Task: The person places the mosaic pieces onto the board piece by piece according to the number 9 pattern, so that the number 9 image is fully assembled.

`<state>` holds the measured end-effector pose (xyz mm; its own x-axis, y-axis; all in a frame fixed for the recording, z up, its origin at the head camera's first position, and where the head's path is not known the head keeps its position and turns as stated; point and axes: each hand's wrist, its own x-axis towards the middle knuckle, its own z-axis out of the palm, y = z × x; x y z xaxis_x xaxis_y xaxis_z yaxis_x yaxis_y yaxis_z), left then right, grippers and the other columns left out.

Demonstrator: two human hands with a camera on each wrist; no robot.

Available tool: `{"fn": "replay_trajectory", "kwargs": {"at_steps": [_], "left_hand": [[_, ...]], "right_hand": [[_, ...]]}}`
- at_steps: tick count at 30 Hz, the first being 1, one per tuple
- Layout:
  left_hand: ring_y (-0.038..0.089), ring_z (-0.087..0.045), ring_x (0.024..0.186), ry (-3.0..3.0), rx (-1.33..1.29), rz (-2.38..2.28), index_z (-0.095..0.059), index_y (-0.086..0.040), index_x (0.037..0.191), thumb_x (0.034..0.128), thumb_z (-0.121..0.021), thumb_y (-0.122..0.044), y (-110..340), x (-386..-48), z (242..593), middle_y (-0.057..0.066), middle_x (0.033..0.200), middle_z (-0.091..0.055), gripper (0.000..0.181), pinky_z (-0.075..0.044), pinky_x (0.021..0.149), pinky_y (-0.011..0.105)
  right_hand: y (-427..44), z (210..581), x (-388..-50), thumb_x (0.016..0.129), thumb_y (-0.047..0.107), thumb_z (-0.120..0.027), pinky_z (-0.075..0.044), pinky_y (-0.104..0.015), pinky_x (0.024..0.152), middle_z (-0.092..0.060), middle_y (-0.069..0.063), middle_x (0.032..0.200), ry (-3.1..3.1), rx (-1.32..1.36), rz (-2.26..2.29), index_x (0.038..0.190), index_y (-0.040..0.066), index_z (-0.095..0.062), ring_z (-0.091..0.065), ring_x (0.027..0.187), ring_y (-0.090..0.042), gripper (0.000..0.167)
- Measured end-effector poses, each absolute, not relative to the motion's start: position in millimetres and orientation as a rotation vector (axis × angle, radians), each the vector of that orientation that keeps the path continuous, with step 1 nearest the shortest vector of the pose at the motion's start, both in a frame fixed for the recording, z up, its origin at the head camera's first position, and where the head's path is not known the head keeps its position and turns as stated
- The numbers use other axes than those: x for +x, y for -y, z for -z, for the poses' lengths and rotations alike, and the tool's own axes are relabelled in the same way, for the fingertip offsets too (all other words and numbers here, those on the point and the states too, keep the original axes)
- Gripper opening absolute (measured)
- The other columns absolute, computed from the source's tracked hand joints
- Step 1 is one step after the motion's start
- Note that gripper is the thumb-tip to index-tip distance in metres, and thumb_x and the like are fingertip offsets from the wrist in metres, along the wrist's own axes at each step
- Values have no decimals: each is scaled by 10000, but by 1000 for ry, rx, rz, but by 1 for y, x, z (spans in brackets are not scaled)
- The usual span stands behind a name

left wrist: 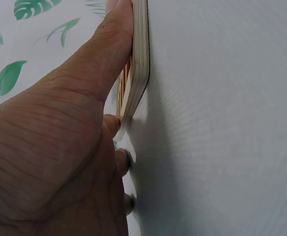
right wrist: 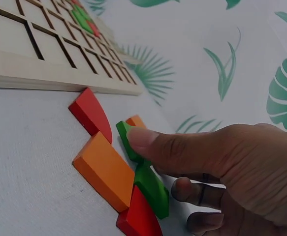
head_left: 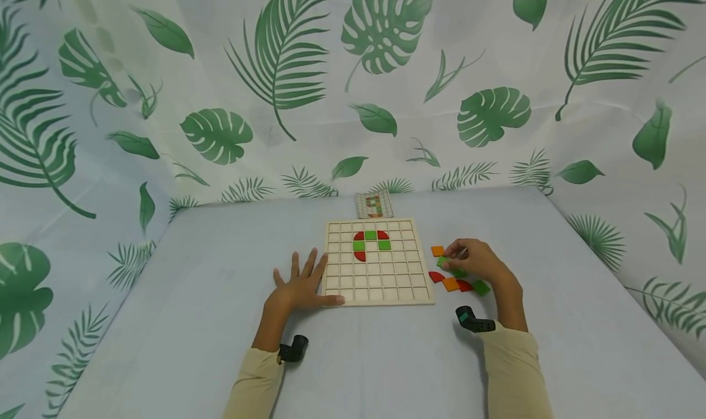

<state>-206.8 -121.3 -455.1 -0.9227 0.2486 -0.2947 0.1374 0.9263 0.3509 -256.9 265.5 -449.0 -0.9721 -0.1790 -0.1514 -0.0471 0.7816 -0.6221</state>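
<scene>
Left of centre in the head view, the left hand [head_left: 298,291] lies palm down at the near-left corner of a wooden grid board [head_left: 380,281], its forearm slanting up from the lower edge of the frame. The fingers fan wide and straight, and the thumb stretches rightward onto the board's lower edge; this grip is fully spread and pinches nothing. Right of centre, the right forearm rises from the lower right and the right hand [head_left: 478,260] bends leftward at the wrist. Its grip is narrow: thumb and forefinger pinch a green tile [right wrist: 125,140] just beside the board's right edge, the other fingers curled. Whether that tile is clear of the counter [head_left: 165,321], I cannot tell. Near it lie an orange tile [head_left: 437,250] above and, below, a red quarter-round [head_left: 436,277], a second orange tile [head_left: 450,284], another red piece [head_left: 465,286] and a green piece [head_left: 482,288]. Red and green pieces make a hooked pattern in the board's upper half. At upper centre, a patterned card [head_left: 375,204] sits just beyond the board's far edge.
</scene>
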Motion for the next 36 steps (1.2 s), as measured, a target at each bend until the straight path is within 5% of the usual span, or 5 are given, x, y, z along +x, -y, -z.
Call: {"fn": "replay_trajectory", "kwargs": {"at_steps": [13, 26, 36], "left_hand": [[435, 162, 1487, -2743, 285, -474, -81, -215, 1591, 801, -632, -695, 121, -205, 450, 69, 1663, 51, 1077, 28, 1055, 791], [435, 175, 1483, -2747, 278, -505, -82, -211, 1591, 810, -629, -685, 122, -205, 450, 74, 1662, 50, 1065, 42, 1052, 792], [435, 178, 1481, -2738, 277, -482, -74, -214, 1592, 804, -621, -702, 120, -206, 452, 72, 1662, 59, 1076, 39, 1051, 793]], "right_hand": [[-265, 452, -259, 890, 178, -725, -538, -438, 845, -622, -191, 1103, -2788, -176, 964, 1133, 8, -646, -596, 981, -322, 307], [-259, 452, -262, 896, 174, -713, -528, -454, 891, -614, -197, 1078, -2785, -140, 937, 1122, -24, -615, -578, 970, -310, 317], [-262, 450, -256, 874, 228, -737, -521, -360, 786, -629, -151, 968, -2806, -144, 949, 1074, -34, -634, -568, 875, -248, 345]]}}
